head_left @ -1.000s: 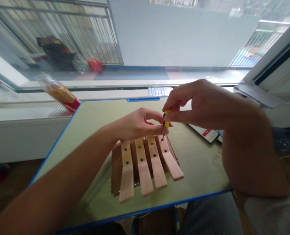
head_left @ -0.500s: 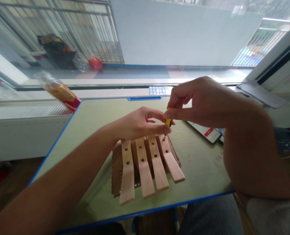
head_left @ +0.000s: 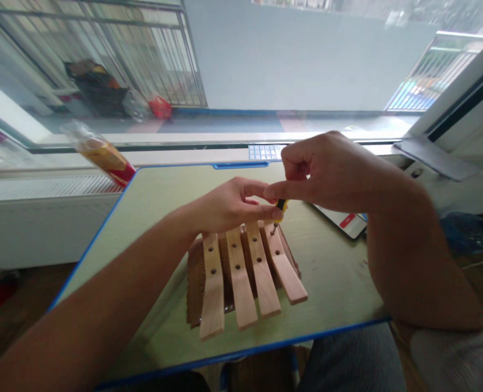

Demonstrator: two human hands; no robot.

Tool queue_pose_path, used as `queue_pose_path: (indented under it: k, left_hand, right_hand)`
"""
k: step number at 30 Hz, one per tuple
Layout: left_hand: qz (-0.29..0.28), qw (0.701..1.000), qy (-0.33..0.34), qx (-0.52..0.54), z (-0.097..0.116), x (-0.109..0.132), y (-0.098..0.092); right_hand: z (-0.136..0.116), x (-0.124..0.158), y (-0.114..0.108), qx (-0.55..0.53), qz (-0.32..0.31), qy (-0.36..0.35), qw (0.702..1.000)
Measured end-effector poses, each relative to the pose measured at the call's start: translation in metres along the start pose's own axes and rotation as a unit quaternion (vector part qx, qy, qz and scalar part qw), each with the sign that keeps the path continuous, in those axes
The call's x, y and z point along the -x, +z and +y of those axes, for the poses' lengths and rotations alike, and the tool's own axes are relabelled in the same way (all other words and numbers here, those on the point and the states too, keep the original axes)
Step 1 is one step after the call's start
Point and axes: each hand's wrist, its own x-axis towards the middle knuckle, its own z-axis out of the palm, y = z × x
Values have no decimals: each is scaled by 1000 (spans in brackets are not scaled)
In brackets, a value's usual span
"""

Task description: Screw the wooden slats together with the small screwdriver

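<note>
Several pale wooden slats (head_left: 241, 277) lie side by side on a darker brown board (head_left: 193, 277) on the green desk (head_left: 160, 201). My right hand (head_left: 327, 171) is closed around a small yellow and black screwdriver (head_left: 281, 205), whose tip stands on a screw (head_left: 272, 231) at the far end of the rightmost slat. My left hand (head_left: 225, 204) rests on the far ends of the slats, its thumb and fingers pinched beside the screwdriver shaft, steadying it.
A phone (head_left: 341, 219) lies on the desk to the right, behind my right arm. A wrapped packet (head_left: 98, 155) leans at the desk's far left corner. A window sill and window run along the far side. My knee shows below the desk's near blue edge.
My right hand has turned and lowered over the screwdriver, hiding more of its yellow handle. The left hand and the slats stay where they were.
</note>
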Motion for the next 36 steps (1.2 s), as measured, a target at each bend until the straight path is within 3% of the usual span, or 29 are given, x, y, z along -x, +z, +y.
queue_pose_path:
  k: [4, 10, 21, 36]
  left_hand:
    - [0, 1000, -5, -10, 3, 1, -1]
    - [-6, 1000, 18, -15, -2, 0, -1]
    - [-32, 998, 34, -41, -2, -2, -1]
    - [-14, 999, 32, -42, -2, 1, 0]
  right_hand:
    - [1, 4, -9, -11, -31, -10, 999]
    - [0, 15, -23, -119, -83, -74, 987]
    - [0, 11, -16, -28, -46, -36, 998]
    - [-3, 5, -2, 22, 6, 23, 999]
